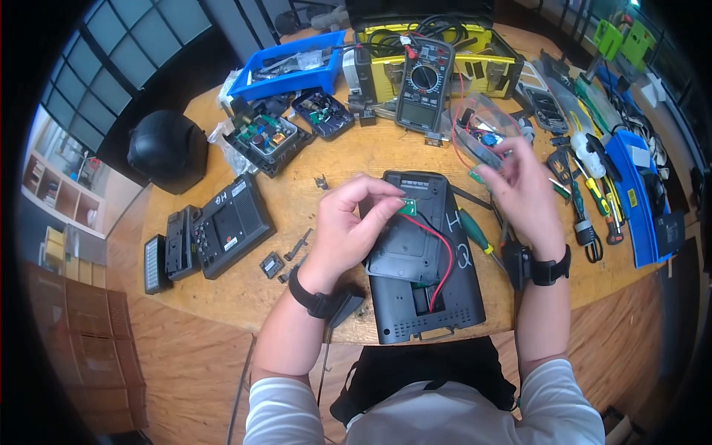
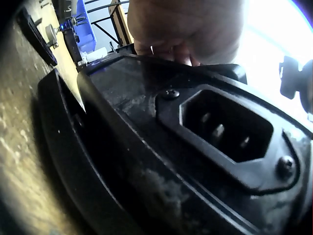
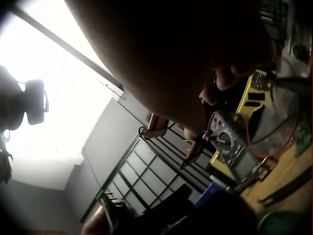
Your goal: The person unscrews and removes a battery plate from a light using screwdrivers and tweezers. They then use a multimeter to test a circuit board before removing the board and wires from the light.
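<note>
Thumb and fingers of the left hand [image 1: 348,226] pinch a small green circuit board [image 1: 409,207]. A red wire [image 1: 449,256] runs from it into an opening in a black device [image 1: 467,297] marked H Q, over which a loose black panel [image 1: 404,248] lies at a slant. Raised to the right of the device, the right hand [image 1: 528,196] has bent fingers parted from the thumb, with nothing visibly gripped. In the left wrist view, a black housing with a power socket [image 2: 227,127] stands below the left hand [image 2: 188,29]. The right hand [image 3: 171,58] is dark in the right wrist view.
Behind the device stand a multimeter [image 1: 424,85], a yellow toolbox [image 1: 475,73] and a blue bin [image 1: 289,67]. Opened housings [image 1: 268,141] and a black unit [image 1: 231,226] lie left. A green-handled screwdriver [image 1: 475,231] and several tools lie right.
</note>
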Available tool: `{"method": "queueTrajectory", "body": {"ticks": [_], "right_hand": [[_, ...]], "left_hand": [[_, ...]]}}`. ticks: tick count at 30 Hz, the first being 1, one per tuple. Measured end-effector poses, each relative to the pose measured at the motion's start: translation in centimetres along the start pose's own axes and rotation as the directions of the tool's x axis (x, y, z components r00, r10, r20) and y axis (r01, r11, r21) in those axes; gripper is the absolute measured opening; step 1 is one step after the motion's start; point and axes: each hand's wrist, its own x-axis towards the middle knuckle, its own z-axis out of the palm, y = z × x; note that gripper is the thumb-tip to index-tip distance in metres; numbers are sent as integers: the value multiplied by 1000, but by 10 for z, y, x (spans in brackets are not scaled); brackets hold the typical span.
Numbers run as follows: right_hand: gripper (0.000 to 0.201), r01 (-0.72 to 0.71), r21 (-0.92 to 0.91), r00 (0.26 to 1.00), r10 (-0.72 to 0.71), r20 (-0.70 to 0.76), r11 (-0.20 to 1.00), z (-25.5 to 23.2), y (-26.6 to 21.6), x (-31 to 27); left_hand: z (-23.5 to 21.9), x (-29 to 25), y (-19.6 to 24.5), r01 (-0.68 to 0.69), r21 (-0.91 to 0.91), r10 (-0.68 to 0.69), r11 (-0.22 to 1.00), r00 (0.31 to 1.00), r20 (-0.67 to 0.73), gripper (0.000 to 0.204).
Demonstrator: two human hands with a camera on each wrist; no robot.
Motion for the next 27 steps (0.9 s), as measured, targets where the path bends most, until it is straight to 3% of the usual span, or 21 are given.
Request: {"method": "queueTrajectory", "body": {"ticks": [2, 3, 4, 8, 11, 12, 14, 16, 17, 18, 20, 21, 22, 24, 25, 27], "right_hand": [[44, -84, 426, 937, -74, 342, 901, 12, -3, -2], [48, -89, 470, 913, -117, 391, 878, 15, -10, -6], [49, 38, 475, 909, -227, 348, 879, 25, -9, -8], [48, 188, 440, 909, -325, 261, 878, 25, -26, -4], [43, 71, 342, 872, -224, 435, 937, 16, -44, -2], [43, 75, 342, 874, -227, 430, 937, 17, -46, 2], [38, -14, 303, 816, -165, 555, 953, 21, -48, 12], [37, -10, 334, 799, -193, 569, 943, 20, -54, 22], [35, -14, 363, 777, -218, 590, 932, 18, -60, 27], [35, 6, 367, 779, -234, 582, 930, 12, -68, 29], [34, -199, 503, 796, -160, 583, 841, -6, -86, 30], [37, -206, 589, 824, -187, 535, 781, -9, -90, 29], [37, -186, 593, 824, -205, 529, 784, -15, -94, 28], [38, 32, 700, 863, -373, 340, 714, -23, -99, 26], [37, 288, 654, 841, -511, 177, 700, -21, -98, 26], [36, 371, 577, 816, -552, 173, 728, -29, -101, 22]], "left_hand": [[-1, 1, 0, -14, 6, 14, 1000, 999, 36, 11], [-1, 1, 1, -21, 7, 21, 1000, 999, 35, 11], [-1, 1, 3, -18, -9, 18, 1000, 998, 54, 13], [-6, 2, 5, -68, -3, 67, 998, 984, 163, 19], [-5, 2, 3, -113, 2, 111, 994, 978, 177, 21], [-5, 2, 3, -119, 19, 113, 993, 975, 190, 23], [-2, 0, 2, -139, 11, 135, 990, 975, 175, 26], [-1, -1, 5, -204, 190, 196, 960, 979, 58, 29], [-2, 1, 5, -309, 289, 319, 906, 948, 11, 32], [-2, 2, 7, -319, 298, 334, 899, 943, 2, 32], [-4, 0, 10, -446, 447, 532, 775, 842, -83, 35], [-5, -1, 13, -481, 473, 585, 738, 806, -93, 36], [-7, 0, 17, -549, 510, 668, 662, 741, -70, 37], [-9, -2, 25, -594, 588, 748, 549, 664, -28, 38], [-8, -3, 25, -604, 594, 764, 532, 644, -29, 39], [-8, -6, 25, -602, 612, 771, 512, 637, -17, 41]]}}
